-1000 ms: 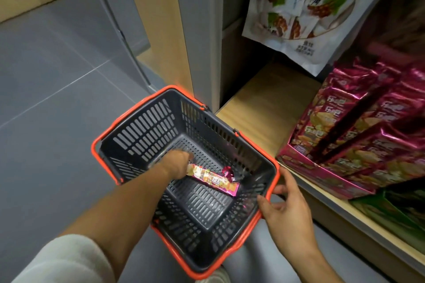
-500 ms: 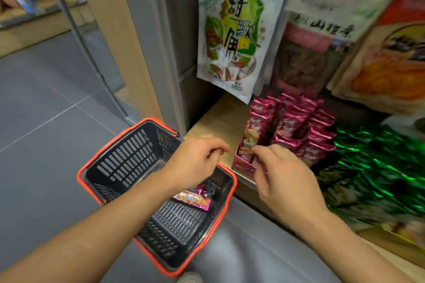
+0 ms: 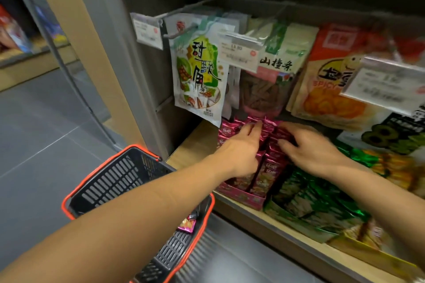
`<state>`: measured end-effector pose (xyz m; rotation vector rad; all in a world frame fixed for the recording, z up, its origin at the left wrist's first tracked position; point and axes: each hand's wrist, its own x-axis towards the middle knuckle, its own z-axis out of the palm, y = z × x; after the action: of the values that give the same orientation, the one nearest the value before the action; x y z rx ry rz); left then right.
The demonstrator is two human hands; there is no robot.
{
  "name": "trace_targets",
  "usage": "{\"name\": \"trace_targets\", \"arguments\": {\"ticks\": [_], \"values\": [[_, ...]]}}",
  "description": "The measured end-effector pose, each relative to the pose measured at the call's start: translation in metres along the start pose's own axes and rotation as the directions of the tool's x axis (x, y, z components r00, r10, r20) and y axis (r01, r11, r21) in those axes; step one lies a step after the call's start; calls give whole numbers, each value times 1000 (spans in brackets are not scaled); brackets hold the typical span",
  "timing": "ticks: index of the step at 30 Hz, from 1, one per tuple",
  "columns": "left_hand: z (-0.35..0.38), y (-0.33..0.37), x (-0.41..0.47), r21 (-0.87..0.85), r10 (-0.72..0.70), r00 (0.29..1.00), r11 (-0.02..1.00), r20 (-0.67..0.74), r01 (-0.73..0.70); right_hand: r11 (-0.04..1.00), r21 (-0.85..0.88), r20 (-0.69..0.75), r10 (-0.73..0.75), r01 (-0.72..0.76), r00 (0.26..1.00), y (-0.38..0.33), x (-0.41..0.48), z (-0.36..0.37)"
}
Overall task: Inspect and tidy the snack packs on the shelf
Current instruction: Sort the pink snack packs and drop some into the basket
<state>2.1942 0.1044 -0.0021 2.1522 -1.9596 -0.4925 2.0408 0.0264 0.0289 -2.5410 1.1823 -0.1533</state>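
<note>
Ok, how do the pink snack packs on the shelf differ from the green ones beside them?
The left hand and right hand touch the pink packs; nothing touches the green packs. The pink packs sit nearer the left end of the shelf, the green packs to their right. Both are shiny foil, in rows on it.

black slotted basket (image 3: 119, 181) with an orange rim, grey tiled floor (image 3: 46, 140) around it, grey metal upright (image 3: 115, 30), tan wood panel (image 3: 100, 76) beside it, clear price tag (image 3: 149, 34) on a hook, blurred goods (image 3: 11, 27) far left
</note>
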Motion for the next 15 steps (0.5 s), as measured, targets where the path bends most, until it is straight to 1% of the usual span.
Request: {"name": "trace_targets", "arguments": {"ticks": [2,4,7,9,12,15], "values": [[-1,1,7,-14,-47,998,999,39,48,999,44,-29,25,-23,999,1,8,4],[0,1,9,-6,-45,998,999,47,46,997,54,-54,50,-47,997,0,18,8],[4,-2,4,-16,7,999,1000,-40,-8,994,92,-69,70,-63,995,-3,30,14],[8,-5,0,-38,24,997,999,-75,-27,995,44,-62,93,-90,994,-5,35,20],[13,-9,-5,-63,38,992,997,-116,-46,984,-120,-49,127,-132,991,-11,40,30],[18,-11,-9,-137,30,985,989,-169,-54,966,-169,-105,178,-194,978,-18,44,36]]}}
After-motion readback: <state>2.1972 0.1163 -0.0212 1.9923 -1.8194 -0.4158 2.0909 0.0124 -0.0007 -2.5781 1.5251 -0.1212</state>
